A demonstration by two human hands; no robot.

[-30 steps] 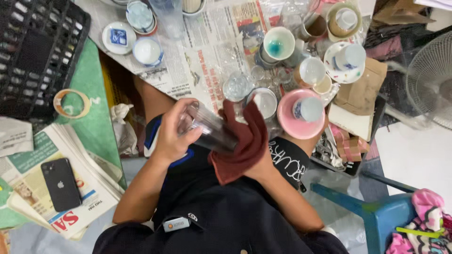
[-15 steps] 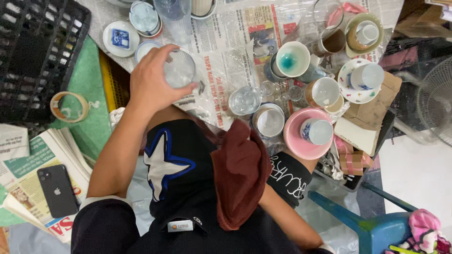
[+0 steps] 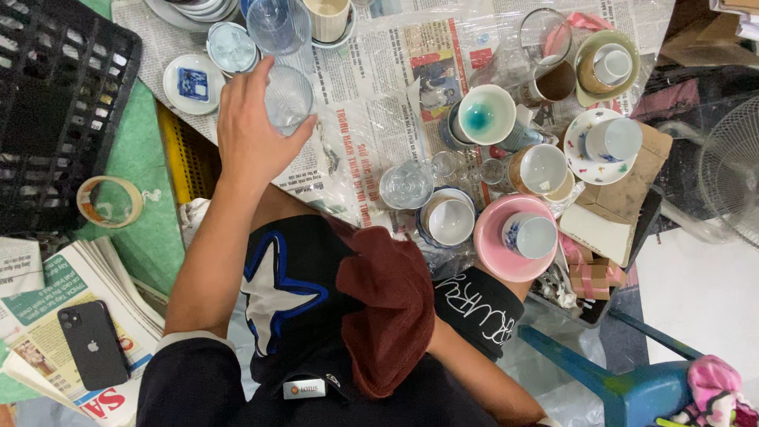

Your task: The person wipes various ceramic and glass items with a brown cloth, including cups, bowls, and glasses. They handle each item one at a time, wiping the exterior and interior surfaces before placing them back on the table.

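The left hand (image 3: 251, 130) is gripping a clear glass (image 3: 288, 98) and setting it down on the newspaper (image 3: 371, 95). The right hand is hiding under the red cloth (image 3: 387, 312), so its grip cannot be told.

You're looking down at a bench (image 3: 371, 103) covered in newspaper and clear plastic sheet. Left of it there's a green mat (image 3: 142, 158) with a black plastic crate (image 3: 47, 103) on top. Right of the bench you get pale floor (image 3: 696, 292), a white fan grille (image 3: 731, 178) and a blue plastic chair (image 3: 624, 379) below that. Light's flat and even.
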